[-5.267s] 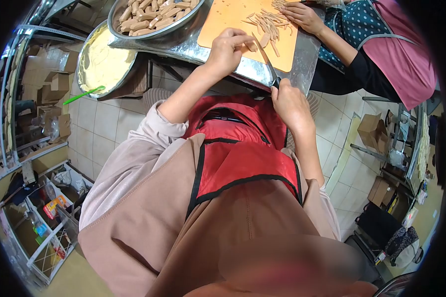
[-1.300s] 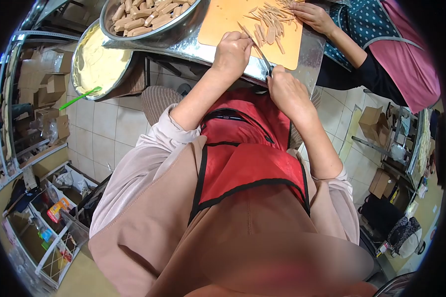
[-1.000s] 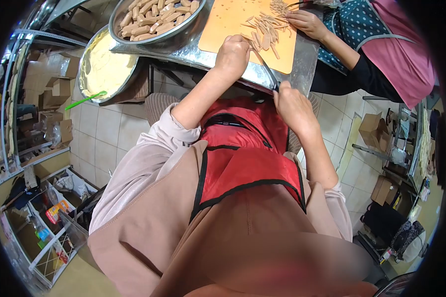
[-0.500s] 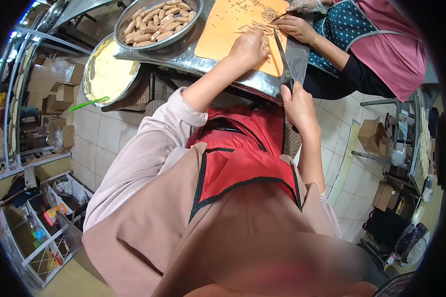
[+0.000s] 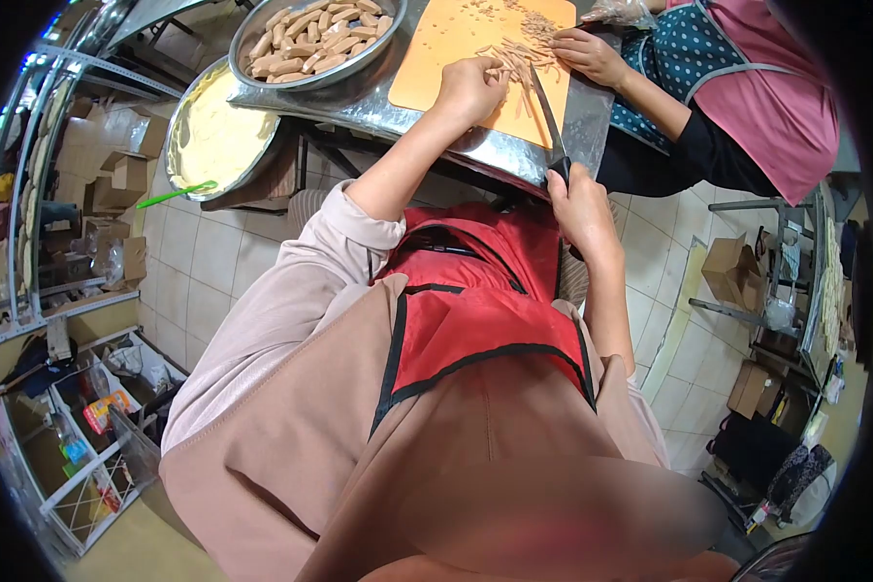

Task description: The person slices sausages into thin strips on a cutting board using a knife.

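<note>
My right hand (image 5: 584,206) is closed round the black handle of a knife (image 5: 547,112), whose blade points away over the right part of an orange cutting board (image 5: 427,73). Over the board's middle, my left hand (image 5: 472,89) has its fingers bent together at the edge of a pile of thin brown strips (image 5: 520,60); whether something is pinched in them is too small to make out. Small chopped bits (image 5: 537,24) lie at the board's far right corner, beside a co-worker's bare hand (image 5: 592,56).
A metal bowl of brown sausage-like pieces (image 5: 312,41) stands left of the board on the metal table (image 5: 359,109). Lower left is a bowl of pale yellow cream (image 5: 218,131) with a green-handled utensil (image 5: 177,194). A co-worker in a dotted apron (image 5: 677,63) is at the right.
Compared with the earlier frames, the knife has come away from my left hand and swung to the right. My left hand has moved to the strips and, since the last frame, slightly back left.
</note>
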Available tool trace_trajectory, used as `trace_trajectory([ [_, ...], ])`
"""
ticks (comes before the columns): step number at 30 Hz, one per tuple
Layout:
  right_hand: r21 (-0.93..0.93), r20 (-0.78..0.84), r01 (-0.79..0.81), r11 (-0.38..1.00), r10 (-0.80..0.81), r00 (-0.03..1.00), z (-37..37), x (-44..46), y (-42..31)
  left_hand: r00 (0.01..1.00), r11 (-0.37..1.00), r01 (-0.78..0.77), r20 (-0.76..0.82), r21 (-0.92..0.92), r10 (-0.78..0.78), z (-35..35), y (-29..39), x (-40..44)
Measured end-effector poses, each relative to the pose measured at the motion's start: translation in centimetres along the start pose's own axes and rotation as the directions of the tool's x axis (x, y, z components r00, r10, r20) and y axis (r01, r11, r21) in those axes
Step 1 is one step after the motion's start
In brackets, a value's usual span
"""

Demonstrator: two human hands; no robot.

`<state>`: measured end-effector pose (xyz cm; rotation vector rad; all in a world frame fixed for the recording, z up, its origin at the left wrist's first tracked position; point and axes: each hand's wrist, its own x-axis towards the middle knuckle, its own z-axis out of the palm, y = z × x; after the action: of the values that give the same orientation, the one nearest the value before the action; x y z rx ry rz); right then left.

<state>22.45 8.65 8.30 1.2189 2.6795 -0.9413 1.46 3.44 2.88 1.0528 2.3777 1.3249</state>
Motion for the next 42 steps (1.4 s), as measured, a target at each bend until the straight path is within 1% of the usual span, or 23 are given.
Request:
trace_trajectory([
  [3, -0.029, -0.001, 0.030, 0.999, -0.030, 1.000, 0.4, 0.4, -0.4, 1.000, 0.999, 0.023, -0.015, -0.045, -0.024, -0.1, -0.6, 0.1],
  [6, -0.067, -0.114, 0.143, 0.987, -0.150, 0.982, 1.8, 0.9, 0.8, 0.998, 0.965, 0.041, -0.033, -0.257, -0.052, -1.1, -0.3, -0.6],
  [9, -0.177, -0.118, 0.224, 0.958, -0.246, 0.962, 2.1, 0.9, 1.1, 0.998, 0.982, 0.061, -0.012, -0.180, -0.064, -2.6, -1.1, -1.3],
  [10, -0.177, -0.064, 0.197, 0.964, -0.211, 0.975, 1.9, 0.9, 0.8, 0.995, 0.992, 0.095, -0.006, -0.078, -0.096, -2.9, -1.2, -1.4],
  [12, -0.183, 0.051, 0.146, 0.972, -0.139, 0.989, 1.0, 0.6, -1.1, 0.994, 0.994, 0.106, 0.009, -0.016, -0.106, -3.5, -1.3, -1.8],
  [13, -0.171, 0.078, 0.135, 0.976, -0.123, 0.989, 0.9, 0.7, -1.6, 0.994, 0.994, 0.110, 0.015, 0.015, -0.110, -3.7, -1.3, -1.9],
  [16, -0.151, 0.160, 0.116, 0.982, -0.092, 0.983, 0.9, 1.8, -2.8, 0.991, 0.993, -0.020, -0.132, 0.113, 0.035, -2.5, -3.4, -1.5],
  [18, -0.154, 0.217, 0.119, 0.981, -0.084, 0.973, 1.0, 2.5, -3.4, 0.991, 0.986, -0.066, -0.101, 0.154, 0.082, -2.4, -3.7, -1.4],
  [19, -0.160, 0.188, 0.123, 0.979, -0.092, 0.978, 1.2, 2.9, -3.4, 0.991, 0.981, -0.090, -0.084, 0.174, 0.106, -2.3, -3.8, -1.4],
  [22, -0.166, 0.122, 0.139, 0.976, -0.120, 0.985, 1.5, 3.9, -3.1, 0.997, 0.980, -0.066, -0.017, 0.190, 0.071, -2.7, -3.1, -1.5],
  [25, -0.248, 0.071, 0.227, 0.942, -0.216, 0.974, 1.8, 3.3, -2.8, 0.998, 0.992, -0.046, -0.031, 0.121, 0.050, -2.0, -3.6, -1.4],
  [28, -0.280, 0.031, 0.231, 0.932, -0.232, 0.972, 2.6, 2.3, -2.8, 0.999, 0.998, -0.044, -0.025, 0.050, 0.045, -1.6, -3.3, -1.4],
  [31, -0.266, 0.059, 0.207, 0.941, -0.198, 0.978, 2.7, 1.3, -3.7, 0.999, 0.997, -0.021, -0.046, 0.077, 0.024, -1.5, -3.3, -1.5],
  [34, -0.246, 0.069, 0.196, 0.949, -0.185, 0.980, 3.0, 1.3, -3.9, 0.975, 0.968, -0.154, -0.131, 0.198, 0.182, -1.0, -3.8, -1.6],
  [37, -0.214, 0.061, 0.193, 0.958, -0.184, 0.981, 3.1, 1.8, -3.6, 0.974, 0.959, -0.176, -0.104, 0.220, 0.203, -1.1, -4.1, -1.3],
  [40, -0.198, 0.058, 0.165, 0.966, -0.157, 0.986, 2.9, 1.6, -3.9, 0.974, 0.969, -0.197, -0.083, 0.151, 0.211, -1.3, -4.7, -0.8],
  [42, -0.192, 0.067, 0.150, 0.970, -0.139, 0.988, 3.1, 1.5, -4.1, 0.975, 0.963, -0.198, -0.068, 0.182, 0.213, -1.6, -4.5, -0.8],
])
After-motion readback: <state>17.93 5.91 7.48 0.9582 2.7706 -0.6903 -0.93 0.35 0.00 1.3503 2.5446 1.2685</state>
